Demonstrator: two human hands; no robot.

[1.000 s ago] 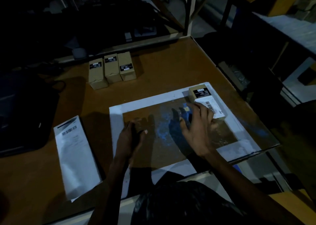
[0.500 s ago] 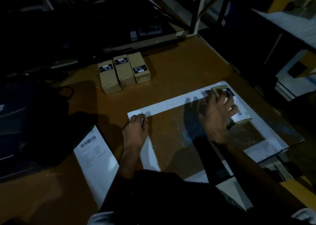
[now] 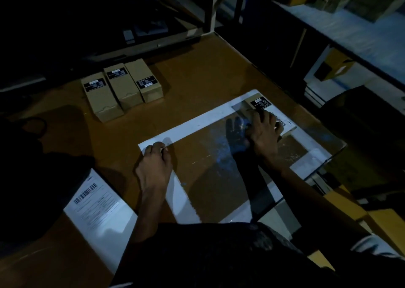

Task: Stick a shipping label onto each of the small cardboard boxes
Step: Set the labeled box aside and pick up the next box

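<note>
A small cardboard box [image 3: 260,103] with a black product sticker lies at the far right corner of a glass sheet with a white border [image 3: 197,123]. A white shipping label [image 3: 283,121] with a barcode lies on the box, and my right hand [image 3: 264,132] presses down on it with fingers spread. My left hand [image 3: 153,163] rests at the sheet's near left corner, fingers curled on the white border. Three more small cardboard boxes [image 3: 122,88] stand side by side at the back left of the brown table [image 3: 197,73].
A white sheet of labels with a barcode [image 3: 98,209] lies at the table's front left. A dark bag [image 3: 26,160] sits at the far left. Shelving and a metal post [image 3: 211,5] stand behind the table, whose right edge drops off near the box.
My right hand moved onto the box and now presses the label. My left hand shifted from the middle of the sheet to its left corner. The camera view swung.
</note>
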